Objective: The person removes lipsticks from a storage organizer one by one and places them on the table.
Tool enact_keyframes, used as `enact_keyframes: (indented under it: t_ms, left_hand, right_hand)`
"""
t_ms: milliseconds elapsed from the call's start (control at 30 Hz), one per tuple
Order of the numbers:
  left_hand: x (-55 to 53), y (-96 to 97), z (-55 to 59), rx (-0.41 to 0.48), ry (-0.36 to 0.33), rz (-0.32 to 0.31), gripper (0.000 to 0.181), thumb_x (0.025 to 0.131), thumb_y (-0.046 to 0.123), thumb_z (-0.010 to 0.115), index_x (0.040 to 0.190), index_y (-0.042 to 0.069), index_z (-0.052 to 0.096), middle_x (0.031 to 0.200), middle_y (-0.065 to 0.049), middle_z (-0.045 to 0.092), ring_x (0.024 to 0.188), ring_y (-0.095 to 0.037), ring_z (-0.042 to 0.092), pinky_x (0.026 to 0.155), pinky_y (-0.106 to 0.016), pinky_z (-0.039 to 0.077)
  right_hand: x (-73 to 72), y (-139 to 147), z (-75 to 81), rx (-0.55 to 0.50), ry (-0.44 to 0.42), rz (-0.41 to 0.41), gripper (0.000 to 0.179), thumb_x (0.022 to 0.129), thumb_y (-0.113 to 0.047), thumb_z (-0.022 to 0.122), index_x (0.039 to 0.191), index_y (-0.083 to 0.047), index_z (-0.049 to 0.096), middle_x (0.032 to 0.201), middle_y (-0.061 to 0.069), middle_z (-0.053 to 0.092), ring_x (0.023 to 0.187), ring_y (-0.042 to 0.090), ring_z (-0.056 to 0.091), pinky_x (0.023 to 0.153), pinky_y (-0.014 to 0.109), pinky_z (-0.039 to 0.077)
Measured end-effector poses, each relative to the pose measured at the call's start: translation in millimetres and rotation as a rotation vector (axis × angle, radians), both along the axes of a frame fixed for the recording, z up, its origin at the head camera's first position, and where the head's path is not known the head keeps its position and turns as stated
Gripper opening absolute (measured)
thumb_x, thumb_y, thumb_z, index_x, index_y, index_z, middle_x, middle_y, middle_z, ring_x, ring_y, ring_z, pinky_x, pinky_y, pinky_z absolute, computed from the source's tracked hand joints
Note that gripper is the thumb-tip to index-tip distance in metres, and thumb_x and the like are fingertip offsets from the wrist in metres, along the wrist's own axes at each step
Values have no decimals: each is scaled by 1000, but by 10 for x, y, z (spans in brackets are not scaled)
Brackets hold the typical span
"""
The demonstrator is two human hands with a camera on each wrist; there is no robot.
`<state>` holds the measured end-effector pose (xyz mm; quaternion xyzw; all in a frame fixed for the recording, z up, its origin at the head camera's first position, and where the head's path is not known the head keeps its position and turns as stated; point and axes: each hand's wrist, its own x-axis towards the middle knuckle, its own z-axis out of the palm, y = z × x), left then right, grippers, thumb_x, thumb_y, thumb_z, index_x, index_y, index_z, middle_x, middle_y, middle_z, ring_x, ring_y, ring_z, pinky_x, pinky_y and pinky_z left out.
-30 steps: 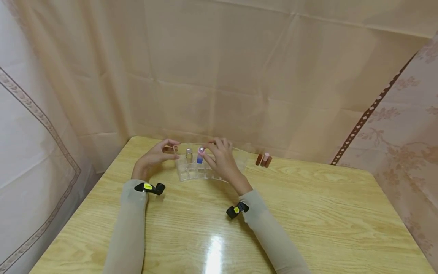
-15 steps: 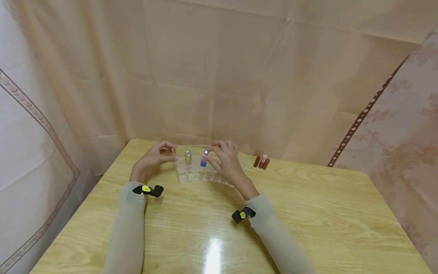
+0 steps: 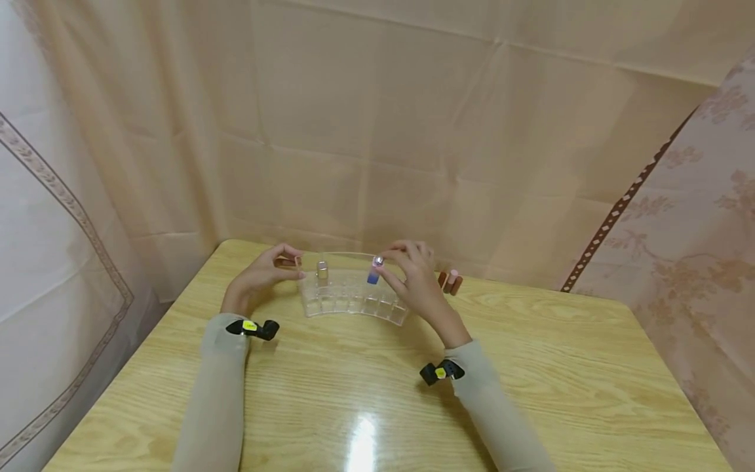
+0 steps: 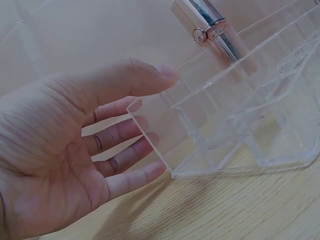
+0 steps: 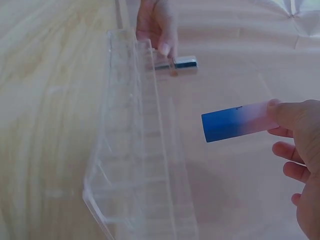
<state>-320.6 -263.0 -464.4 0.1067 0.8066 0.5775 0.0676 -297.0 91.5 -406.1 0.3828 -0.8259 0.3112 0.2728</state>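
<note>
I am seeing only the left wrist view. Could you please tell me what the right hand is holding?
Observer: The right hand pinches a blue-and-pink tube.
Operator: Thank you. Is this tube placed in one compartment of the clear organizer?
Observer: No, the right wrist view shows it in the air, apart from the clear organizer.
Operator: Are there also some tubes outside of it?
Observer: Yes, the head view shows a small group of brown tubes on the table, to the organizer's right.

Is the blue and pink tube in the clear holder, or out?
Out: the right hand holds the tube; the right wrist view shows it apart from the holder.
</note>
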Motion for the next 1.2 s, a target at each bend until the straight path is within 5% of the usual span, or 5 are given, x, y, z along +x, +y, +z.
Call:
enact_keyframes:
  t_ms: [333, 667, 1033, 1200]
  left_hand:
    - [2, 19, 15, 23, -19, -17, 48, 91, 9, 76, 127, -6, 48, 124, -18, 53, 111, -19, 54, 90, -25, 51]
    - [26, 23, 25, 51, -26, -19, 47, 91, 7, 75, 128, -4, 47, 118, -6, 54, 109, -17, 54, 90, -23, 50]
    - [17, 27, 37, 7, -18, -8, 49, 92, 9, 75, 130, -4, 47, 121, -11, 53, 111, -18, 54, 90, -22, 50]
    - [4, 17, -1, 18, -11, -17, 46, 92, 8, 75, 128, -4, 48, 119, -10, 54, 109, -18, 55, 88, -22, 50]
  right_hand:
    - [-66, 267, 107, -42, 43, -1, 25, 86, -14, 81, 107, -5, 72, 115, 19, 63, 108, 37, 48, 93, 56, 31]
    - [-89, 381, 155, -17, 35, 6, 25, 86, -16, 82, 106, -4, 73, 114, 18, 63, 106, 37, 46, 92, 53, 29]
    - [-51, 655, 292, -1, -92, -72, 24, 91, -19, 77, 112, -6, 73, 123, 19, 59, 117, 36, 41, 97, 54, 34]
    - [-47, 820, 253, 5, -85, -109, 25, 91, -17, 77, 113, -5, 73, 122, 19, 59, 118, 38, 41, 100, 56, 32]
